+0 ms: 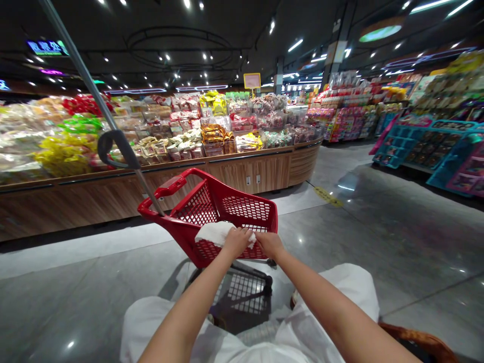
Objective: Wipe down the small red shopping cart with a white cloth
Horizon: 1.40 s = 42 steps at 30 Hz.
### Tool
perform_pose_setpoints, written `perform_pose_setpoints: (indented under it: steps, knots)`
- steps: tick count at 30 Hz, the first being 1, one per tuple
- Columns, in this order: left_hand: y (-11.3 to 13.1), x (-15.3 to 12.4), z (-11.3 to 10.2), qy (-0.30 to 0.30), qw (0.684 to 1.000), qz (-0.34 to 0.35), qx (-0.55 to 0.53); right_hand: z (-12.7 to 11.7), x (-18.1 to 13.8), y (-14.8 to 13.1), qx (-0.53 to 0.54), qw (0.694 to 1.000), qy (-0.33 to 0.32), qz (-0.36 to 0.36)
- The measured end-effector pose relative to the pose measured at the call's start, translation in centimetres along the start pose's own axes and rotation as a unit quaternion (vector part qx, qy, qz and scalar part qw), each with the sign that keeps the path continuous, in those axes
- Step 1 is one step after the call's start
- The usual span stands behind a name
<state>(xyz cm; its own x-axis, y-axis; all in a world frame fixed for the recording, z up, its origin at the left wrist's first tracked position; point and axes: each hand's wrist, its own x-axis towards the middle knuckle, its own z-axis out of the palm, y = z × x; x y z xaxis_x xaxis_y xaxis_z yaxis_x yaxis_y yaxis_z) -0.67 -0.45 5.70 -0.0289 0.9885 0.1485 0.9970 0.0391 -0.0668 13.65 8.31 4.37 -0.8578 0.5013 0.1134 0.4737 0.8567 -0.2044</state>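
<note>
A red plastic shopping cart (181,229) with lattice walls stands in front of me, its handle toward the left. Over the near rim of its basket lies a crumpled white cloth (215,233). My left hand (237,242) is closed over the right part of this cloth, pressing it against the rim. Close beside it, my right hand (269,245) is closed around the basket's near rim, touching the cloth's right end. Both hands hide that stretch of rim. Nothing else shows inside the basket.
Behind the cart runs a wooden display counter (264,171) heaped with packaged snacks. A grey pole (81,65) with a dark loop rises at the cart's handle end. Blue display racks (404,143) stand to the right. Grey tiled floor (378,227) surrounds the cart.
</note>
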Motion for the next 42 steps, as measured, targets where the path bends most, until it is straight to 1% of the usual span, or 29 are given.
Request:
perform_pose_setpoints:
  steps: [2, 4, 6, 7, 8, 9, 10, 11, 12, 13, 14, 17, 19, 22, 24, 25, 27, 29, 30, 31, 32, 34, 35, 36, 37, 39, 41, 42]
  knots:
    - [-1.1, -0.3, -0.4, -0.010, 1.000, 0.014, -0.009, -0.1, 0.0, 0.1, 0.000, 1.000, -0.002, -0.005]
    - [-3.4, -1.4, -1.5, -0.029, 0.999, 0.013, -0.011, 0.0, 0.1, 0.2, -0.006, 1.000, -0.002, 0.002]
    - [-6.2, -2.9, -2.9, -0.036, 0.999, 0.015, -0.007, 0.1, 0.2, 0.1, -0.016, 1.000, 0.003, 0.010]
    - [-7.4, -3.7, -3.6, -0.025, 0.999, 0.023, -0.004, 0.2, 0.2, 0.1, -0.019, 1.000, 0.005, 0.012]
    - [-8.5, -4.5, -4.2, -0.001, 1.000, 0.022, 0.003, 0.3, 0.2, 0.0, -0.021, 1.000, 0.007, 0.010]
    - [-9.4, -5.2, -4.7, 0.034, 0.999, 0.002, 0.013, 0.3, 0.3, 0.0, -0.022, 1.000, 0.009, 0.009]
    - [-10.0, -5.9, -5.1, 0.077, 0.996, -0.041, 0.026, 0.3, 0.3, -0.1, -0.023, 1.000, 0.012, 0.007]
    - [-10.3, -6.3, -5.3, 0.116, 0.987, -0.099, 0.041, 0.4, 0.3, -0.1, -0.022, 1.000, 0.013, 0.007]
    - [-10.3, -6.7, -5.3, 0.145, 0.975, -0.159, 0.055, 0.4, 0.3, -0.2, -0.022, 1.000, 0.014, 0.008]
    - [-10.1, -6.8, -5.1, 0.162, 0.962, -0.208, 0.066, 0.4, 0.4, -0.2, -0.022, 1.000, 0.014, 0.010]
    - [-9.6, -6.8, -4.8, 0.168, 0.953, -0.240, 0.074, 0.4, 0.4, -0.2, -0.021, 1.000, 0.015, 0.011]
    - [-7.8, -5.8, -3.5, 0.172, 0.942, -0.277, 0.079, 0.4, 0.3, -0.3, -0.015, 1.000, 0.019, 0.010]
    - [-6.6, -4.8, -3.1, 0.178, 0.937, -0.295, 0.055, 0.5, 0.2, -0.3, -0.010, 1.000, 0.019, 0.010]
    - [-5.6, -3.5, -3.2, 0.162, 0.942, -0.294, -0.013, 0.5, -0.1, -0.1, 0.011, 1.000, 0.016, 0.011]
    - [-5.5, -2.9, -3.6, 0.147, 0.945, -0.283, -0.073, 0.5, 0.1, 0.2, 0.067, 0.998, 0.019, -0.013]
    - [-5.6, -2.7, -3.7, 0.140, 0.946, -0.275, -0.105, 0.4, 0.3, 0.3, 0.111, 0.993, 0.032, -0.025]
    - [-5.6, -2.3, -3.9, 0.128, 0.945, -0.256, -0.159, 0.2, 1.3, 0.4, 0.213, 0.973, 0.085, -0.022]
    - [-5.4, -2.0, -3.8, 0.120, 0.945, -0.234, -0.194, 0.0, 2.7, 0.3, 0.286, 0.948, 0.139, 0.006]
    - [-5.3, -1.8, -3.7, 0.122, 0.944, -0.223, -0.211, -0.2, 3.5, 0.1, 0.307, 0.940, 0.148, 0.017]
    - [-5.1, -1.6, -3.6, 0.129, 0.941, -0.210, -0.232, -0.3, 4.2, -0.1, 0.322, 0.936, 0.141, 0.021]
    - [-4.9, -1.4, -3.5, 0.141, 0.935, -0.195, -0.262, -0.3, 4.9, -0.3, 0.339, 0.933, 0.117, 0.021]
    - [-4.4, -1.0, -3.3, 0.170, 0.908, -0.170, -0.344, -0.4, 5.8, -0.7, 0.387, 0.921, 0.051, 0.016]
    - [-4.2, -0.9, -3.2, 0.182, 0.889, -0.163, -0.387, -0.5, 6.0, -0.8, 0.419, 0.908, 0.025, 0.014]
    - [-3.9, -0.8, -3.1, 0.194, 0.868, -0.164, -0.427, -0.6, 6.1, -0.8, 0.453, 0.891, 0.016, 0.013]
    - [-3.8, -0.7, -3.1, 0.206, 0.847, -0.171, -0.459, -0.7, 6.1, -0.8, 0.486, 0.873, 0.021, 0.015]
    - [-3.5, -0.5, -3.1, 0.230, 0.810, -0.197, -0.502, -1.1, 6.0, -0.6, 0.534, 0.842, 0.065, 0.033]
    - [-3.2, -0.3, -3.2, 0.241, 0.785, -0.217, -0.528, -1.9, 5.9, -0.5, 0.554, 0.822, 0.113, 0.066]
    - [-3.0, -0.2, -3.3, 0.236, 0.778, -0.216, -0.540, -2.4, 5.9, -0.5, 0.559, 0.815, 0.132, 0.080]
